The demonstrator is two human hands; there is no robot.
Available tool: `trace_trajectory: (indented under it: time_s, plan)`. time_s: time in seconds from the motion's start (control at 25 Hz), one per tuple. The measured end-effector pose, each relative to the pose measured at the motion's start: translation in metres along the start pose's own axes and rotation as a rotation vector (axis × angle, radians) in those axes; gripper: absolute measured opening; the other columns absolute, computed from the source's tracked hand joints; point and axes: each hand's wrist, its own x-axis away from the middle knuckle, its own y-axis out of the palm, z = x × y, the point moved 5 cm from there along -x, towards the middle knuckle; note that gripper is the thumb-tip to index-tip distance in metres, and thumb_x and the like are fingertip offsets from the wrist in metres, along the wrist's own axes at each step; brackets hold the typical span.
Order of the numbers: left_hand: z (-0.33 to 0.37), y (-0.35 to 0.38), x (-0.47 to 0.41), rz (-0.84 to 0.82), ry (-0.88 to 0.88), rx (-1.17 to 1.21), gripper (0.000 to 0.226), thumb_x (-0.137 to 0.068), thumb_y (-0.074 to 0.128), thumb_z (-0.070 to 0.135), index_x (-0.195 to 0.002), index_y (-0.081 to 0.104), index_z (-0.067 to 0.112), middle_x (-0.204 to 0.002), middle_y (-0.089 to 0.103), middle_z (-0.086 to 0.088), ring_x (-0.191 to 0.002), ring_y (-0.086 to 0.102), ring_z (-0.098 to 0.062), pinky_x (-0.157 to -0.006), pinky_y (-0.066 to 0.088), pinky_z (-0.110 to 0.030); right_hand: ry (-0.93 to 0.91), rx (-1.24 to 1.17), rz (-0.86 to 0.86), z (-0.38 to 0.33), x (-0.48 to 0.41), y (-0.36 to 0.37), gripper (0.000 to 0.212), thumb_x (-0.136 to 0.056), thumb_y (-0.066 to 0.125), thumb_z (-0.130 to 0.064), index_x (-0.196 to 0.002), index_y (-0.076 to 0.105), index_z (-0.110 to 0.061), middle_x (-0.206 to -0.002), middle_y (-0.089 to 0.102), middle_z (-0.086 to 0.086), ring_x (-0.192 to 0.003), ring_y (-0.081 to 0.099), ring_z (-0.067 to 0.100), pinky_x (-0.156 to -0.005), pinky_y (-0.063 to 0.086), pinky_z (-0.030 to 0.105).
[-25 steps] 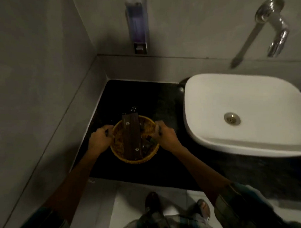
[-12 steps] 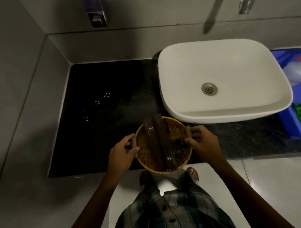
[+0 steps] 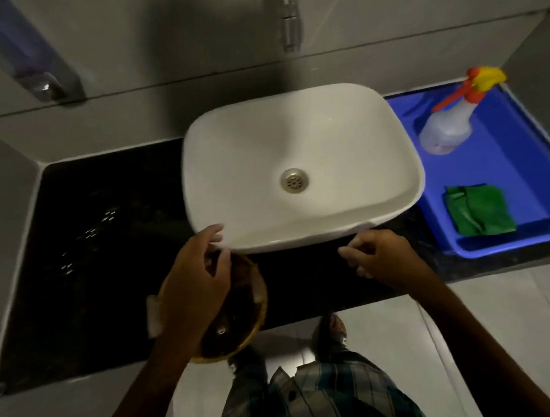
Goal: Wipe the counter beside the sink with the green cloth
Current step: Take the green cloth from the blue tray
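Note:
The folded green cloth (image 3: 479,209) lies in a blue tray (image 3: 499,250) right of the white sink (image 3: 327,138). The black counter (image 3: 97,245) stretches left of the sink, with a few bright specks on it. A round woven basket (image 3: 240,334) with dark items sits at the counter's front edge, partly under the sink rim. My left hand (image 3: 192,283) hovers over the basket, fingers spread, gripping nothing. My right hand (image 3: 381,257) is in front of the sink, fingers loosely curled and empty, well left of the cloth.
A clear spray bottle (image 3: 445,130) with a red and yellow nozzle lies at the back of the blue tray. A chrome faucet (image 3: 289,23) and a soap dispenser (image 3: 35,67) hang on the grey wall. Grey walls close the counter's left and back.
Both hands have let go of the basket's handles after carrying it from the counter's left part to the front of the sink. My view has swung right, showing the tray and cloth.

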Motion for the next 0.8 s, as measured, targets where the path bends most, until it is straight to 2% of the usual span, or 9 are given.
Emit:
trace_trajectory:
  time_s: [0.12, 0.24, 0.32, 0.4, 0.52, 0.6, 0.64, 0.72, 0.8]
  plan:
    - [0.091, 0.069, -0.017, -0.092, 0.26, 0.097, 0.028, -0.091, 0.058, 0.019, -0.119, 0.057, 0.024, -0.108, 0.067, 0.005, -0.093, 0.062, -0.013, -0.079, 0.055, -0.03, 0.095, -0.001, 0.214, 0.054, -0.013, -0.094, 0.02, -0.081, 0.073, -0.032, -0.071, 0.07, -0.016, -0.074, 0.076, 0.012, -0.061, 0.068, 0.019, -0.067, 0.055, 0.033]
    - [0.174, 0.154, -0.017, -0.185, 0.509, 0.121, 0.028, -0.089, 0.055, 0.022, -0.117, 0.062, 0.023, -0.106, 0.072, 0.003, -0.095, 0.064, -0.015, -0.082, 0.053, -0.03, 0.191, 0.223, 0.494, 0.119, -0.025, -0.18, 0.017, -0.084, 0.069, -0.027, -0.091, 0.074, -0.011, -0.095, 0.075, 0.017, -0.096, 0.069, 0.032, -0.086, 0.05, 0.036]
    - [0.216, 0.218, -0.005, -0.304, 0.663, 0.087, 0.03, -0.087, 0.053, 0.025, -0.114, 0.066, 0.02, -0.11, 0.072, 0.0, -0.099, 0.065, -0.021, -0.087, 0.051, -0.032, 0.274, 0.292, 0.507, 0.161, -0.044, -0.21, 0.029, -0.085, 0.067, -0.023, -0.106, 0.067, -0.002, -0.109, 0.07, 0.025, -0.108, 0.063, 0.04, -0.091, 0.047, 0.041]
    - [0.242, 0.278, 0.0, -0.435, 0.817, 0.012, 0.036, -0.085, 0.048, 0.024, -0.113, 0.068, 0.013, -0.111, 0.072, -0.008, -0.1, 0.067, -0.028, -0.091, 0.05, -0.035, 0.338, 0.33, 0.434, 0.186, -0.067, -0.222, 0.043, -0.086, 0.065, -0.022, -0.119, 0.056, 0.004, -0.121, 0.062, 0.031, -0.115, 0.056, 0.045, -0.096, 0.044, 0.046]
    - [0.242, 0.343, 0.009, -0.606, 1.012, -0.198, 0.046, -0.084, 0.043, 0.021, -0.121, 0.062, 0.0, -0.12, 0.066, -0.023, -0.112, 0.063, -0.037, -0.098, 0.05, -0.043, 0.38, 0.243, 0.388, 0.204, -0.079, -0.216, 0.055, -0.086, 0.066, -0.027, -0.127, 0.048, 0.005, -0.131, 0.055, 0.03, -0.123, 0.051, 0.044, -0.099, 0.043, 0.044]
    - [0.216, 0.382, 0.029, -0.814, 0.982, -0.391, 0.052, -0.09, 0.044, 0.022, -0.137, 0.046, 0.002, -0.139, 0.053, -0.022, -0.13, 0.048, -0.035, -0.109, 0.038, -0.047, 0.476, 0.206, 0.368, 0.227, -0.078, -0.198, 0.057, -0.082, 0.069, -0.028, -0.124, 0.052, 0.006, -0.13, 0.056, 0.029, -0.118, 0.056, 0.039, -0.093, 0.046, 0.042]
    - [0.217, 0.386, 0.021, -0.851, 0.973, -0.431, 0.054, -0.092, 0.043, 0.025, -0.142, 0.039, 0.004, -0.144, 0.048, -0.019, -0.135, 0.041, -0.033, -0.113, 0.032, -0.045, 0.491, 0.126, 0.367, 0.221, -0.083, -0.206, 0.054, -0.079, 0.071, -0.026, -0.119, 0.057, 0.006, -0.125, 0.06, 0.027, -0.11, 0.06, 0.034, -0.086, 0.048, 0.04]
    - [0.218, 0.386, 0.015, -0.828, 0.902, -0.437, 0.056, -0.093, 0.043, 0.027, -0.144, 0.035, 0.005, -0.145, 0.047, -0.018, -0.137, 0.038, -0.034, -0.114, 0.027, -0.042, 0.466, -0.121, 0.38, 0.202, -0.083, -0.206, 0.04, -0.07, 0.072, -0.023, -0.101, 0.067, 0.001, -0.108, 0.067, 0.018, -0.092, 0.062, 0.027, -0.067, 0.049, 0.032]
    - [0.234, 0.37, 0.01, -0.696, 0.859, -0.183, 0.051, -0.088, 0.05, 0.02, -0.135, 0.048, 0.0, -0.133, 0.058, -0.023, -0.127, 0.05, -0.038, -0.108, 0.034, -0.041, 0.438, -0.275, 0.428, 0.175, -0.079, -0.216, 0.022, -0.061, 0.068, -0.027, -0.075, 0.066, -0.01, -0.091, 0.066, 0.012, -0.08, 0.062, 0.026, -0.06, 0.05, 0.033]
